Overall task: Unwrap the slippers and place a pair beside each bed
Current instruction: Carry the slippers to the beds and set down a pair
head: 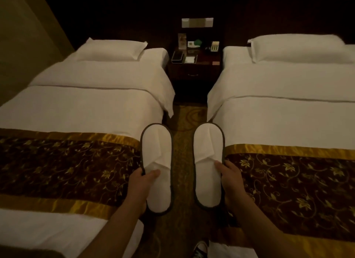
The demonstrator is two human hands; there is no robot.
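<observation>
Two flat white slippers with dark trim, wrapper off, are held apart above the aisle, toes pointing far. The left slipper (156, 146), gripped by the left hand (142, 182), overlaps the left bed (86, 104). The right slipper (208, 142), gripped by the right hand (228, 177), overlaps the right bed (278, 113).

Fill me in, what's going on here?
A person stands between the left bed and the right bed. The left hand grips one white slipper, the right hand a second slipper, both held over the carpet, no wrapper visible. Nothing is set down beside either bed yet.
</observation>
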